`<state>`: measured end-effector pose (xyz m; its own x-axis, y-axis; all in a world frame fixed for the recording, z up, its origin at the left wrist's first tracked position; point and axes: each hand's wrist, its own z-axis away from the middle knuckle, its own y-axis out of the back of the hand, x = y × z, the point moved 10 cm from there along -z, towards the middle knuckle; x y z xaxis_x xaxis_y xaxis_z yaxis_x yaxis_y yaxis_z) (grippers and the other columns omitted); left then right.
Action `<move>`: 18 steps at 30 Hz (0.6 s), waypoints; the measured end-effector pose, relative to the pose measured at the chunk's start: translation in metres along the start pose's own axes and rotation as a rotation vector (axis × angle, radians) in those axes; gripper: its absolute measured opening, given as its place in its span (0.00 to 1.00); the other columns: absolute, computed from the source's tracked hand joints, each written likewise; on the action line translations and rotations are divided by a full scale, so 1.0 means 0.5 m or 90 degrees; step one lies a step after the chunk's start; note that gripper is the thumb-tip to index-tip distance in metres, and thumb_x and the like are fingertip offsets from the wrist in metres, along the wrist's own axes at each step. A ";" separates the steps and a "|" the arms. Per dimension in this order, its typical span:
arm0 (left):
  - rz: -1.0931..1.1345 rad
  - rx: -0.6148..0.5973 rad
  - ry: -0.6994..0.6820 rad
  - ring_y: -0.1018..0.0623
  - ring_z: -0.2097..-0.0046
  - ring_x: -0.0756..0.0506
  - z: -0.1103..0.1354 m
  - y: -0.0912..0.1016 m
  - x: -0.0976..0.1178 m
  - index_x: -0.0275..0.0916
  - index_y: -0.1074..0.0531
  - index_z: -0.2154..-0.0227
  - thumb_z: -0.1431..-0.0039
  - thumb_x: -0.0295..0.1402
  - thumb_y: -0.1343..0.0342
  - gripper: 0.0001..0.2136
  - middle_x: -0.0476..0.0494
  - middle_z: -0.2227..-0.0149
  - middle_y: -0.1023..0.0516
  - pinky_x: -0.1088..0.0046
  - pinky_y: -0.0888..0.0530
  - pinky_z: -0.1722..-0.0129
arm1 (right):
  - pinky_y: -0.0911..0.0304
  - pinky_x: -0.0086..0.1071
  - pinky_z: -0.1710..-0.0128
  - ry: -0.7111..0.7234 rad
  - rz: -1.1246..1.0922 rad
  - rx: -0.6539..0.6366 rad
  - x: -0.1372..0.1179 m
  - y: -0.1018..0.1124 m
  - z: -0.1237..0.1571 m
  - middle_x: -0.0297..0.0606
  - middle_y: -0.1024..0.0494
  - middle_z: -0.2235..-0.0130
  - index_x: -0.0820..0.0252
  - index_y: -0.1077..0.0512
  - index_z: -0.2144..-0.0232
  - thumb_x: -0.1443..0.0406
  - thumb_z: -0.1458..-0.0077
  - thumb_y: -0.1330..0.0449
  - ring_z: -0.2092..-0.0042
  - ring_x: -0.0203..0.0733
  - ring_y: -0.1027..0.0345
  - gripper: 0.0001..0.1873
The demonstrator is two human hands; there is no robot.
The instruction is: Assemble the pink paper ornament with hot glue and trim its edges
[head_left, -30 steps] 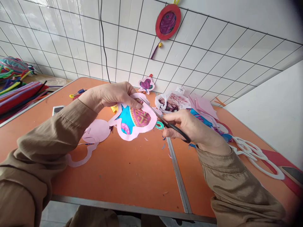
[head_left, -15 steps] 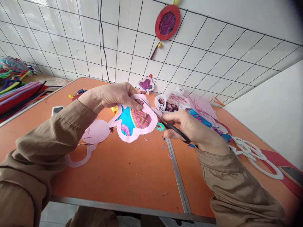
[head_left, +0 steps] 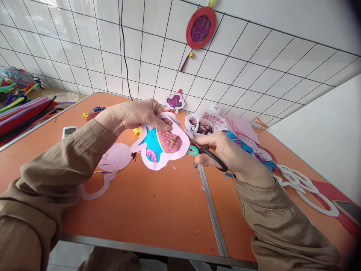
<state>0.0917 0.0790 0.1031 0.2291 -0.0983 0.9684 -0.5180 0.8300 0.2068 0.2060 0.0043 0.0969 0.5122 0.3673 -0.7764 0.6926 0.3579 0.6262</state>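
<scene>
My left hand [head_left: 146,116] pinches the upper edge of a pink paper cutout [head_left: 160,162], thumb on its face. The cutout has a wavy outline and frames blue, pink and gold patterned fabric. In my right hand [head_left: 217,150] is a pair of black-handled scissors [head_left: 207,152], with the blades lying along the cutout's upper right edge. Whether the blades are parted I cannot tell. Just below the scissors, a teal ring [head_left: 193,150] shows behind them. Pink paper pieces [head_left: 118,156] and a curved pink strip [head_left: 97,194] lie left of the cutout.
Small scraps dot the orange table [head_left: 158,218]. A plastic bag [head_left: 205,122] with dark threads, pink sheets [head_left: 242,128] and white cut rings [head_left: 304,184] lie to the right. Pipe cleaners [head_left: 25,114] are at far left. A red round ornament [head_left: 200,28] hangs on the tiled wall.
Little differs. Both hands, the cutout and the scissors keep nearly the same pose, and the whole view has shifted slightly.
</scene>
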 end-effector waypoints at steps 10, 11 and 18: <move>0.011 0.002 0.003 0.17 0.61 0.41 0.000 -0.002 -0.002 0.36 0.17 0.72 0.59 0.28 0.29 0.07 0.46 0.76 0.18 0.71 0.22 0.59 | 0.54 0.29 0.79 0.003 -0.006 -0.003 -0.006 0.000 0.004 0.27 0.46 0.76 0.59 0.35 0.76 0.35 0.49 0.36 0.74 0.31 0.53 0.34; 0.009 0.006 -0.005 0.17 0.61 0.42 0.000 0.000 -0.001 0.36 0.17 0.72 0.58 0.29 0.29 0.08 0.46 0.74 0.17 0.72 0.23 0.60 | 0.53 0.29 0.79 0.010 -0.007 -0.008 -0.008 -0.002 0.003 0.27 0.45 0.76 0.59 0.34 0.75 0.35 0.49 0.37 0.74 0.31 0.52 0.34; 0.004 -0.006 -0.046 0.19 0.71 0.48 -0.001 -0.007 0.007 0.36 0.17 0.73 0.53 0.33 0.29 0.06 0.45 0.73 0.16 0.77 0.24 0.70 | 0.48 0.31 0.75 0.026 -0.054 -0.073 -0.016 -0.015 0.000 0.30 0.40 0.73 0.58 0.34 0.71 0.34 0.51 0.37 0.72 0.33 0.49 0.34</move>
<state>0.0947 0.0759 0.1059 0.1651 -0.1326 0.9773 -0.5109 0.8361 0.1998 0.1967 -0.0010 0.0983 0.4312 0.3653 -0.8250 0.6685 0.4847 0.5640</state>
